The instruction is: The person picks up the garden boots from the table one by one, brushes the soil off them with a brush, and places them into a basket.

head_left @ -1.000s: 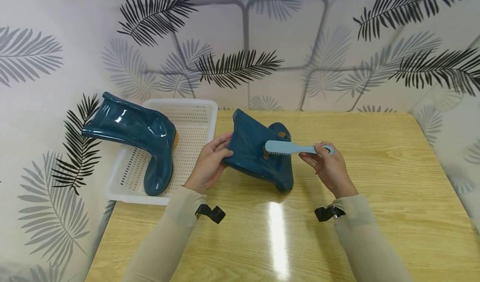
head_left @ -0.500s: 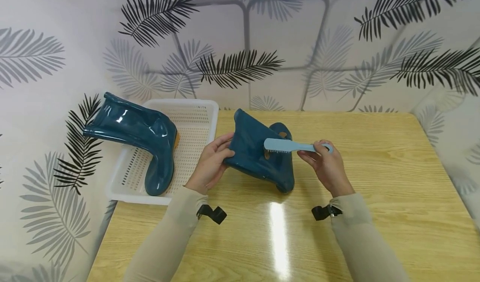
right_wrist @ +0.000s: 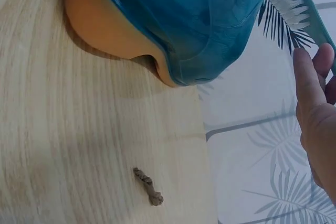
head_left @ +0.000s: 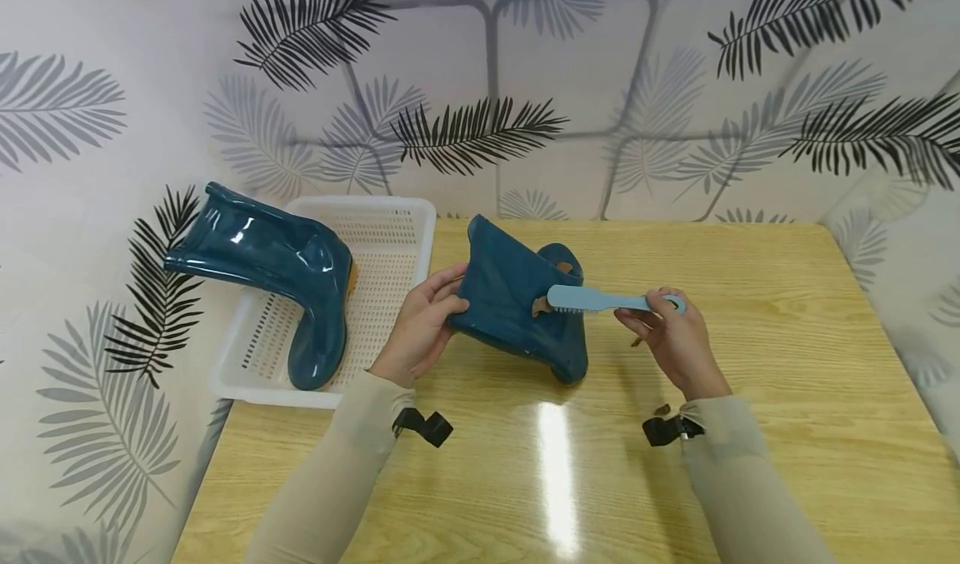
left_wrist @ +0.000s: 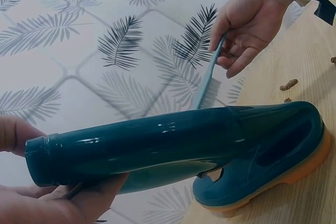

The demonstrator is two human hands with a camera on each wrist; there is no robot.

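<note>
A dark teal rubber boot (head_left: 498, 277) stands on the table with its shaft tilted toward the left. My left hand (head_left: 422, 324) grips the shaft's upper rim, thumb on one side and fingers on the other. In my right hand (head_left: 681, 343) is a light blue brush (head_left: 579, 298), held by its looped handle. Its bristles face down over the boot's ankle area; whether they touch it I cannot tell. Beside the brush head a brown clump (head_left: 539, 306) sticks to the boot. The left wrist view shows the boot's orange sole (left_wrist: 307, 163) on the table.
A matching boot (head_left: 258, 243) lies in a white plastic basket (head_left: 360, 203) at the left, its shaft jutting past the rim. Small brown clumps (right_wrist: 148, 186) lie on the wooden table (head_left: 780, 322) near the right hand. A leaf-patterned wall covering (head_left: 555, 172) borders the table.
The right hand has moved the brush to the right along the boot, uncovering more of the brown clump. The left hand and the gripped boot have stayed nearly still.
</note>
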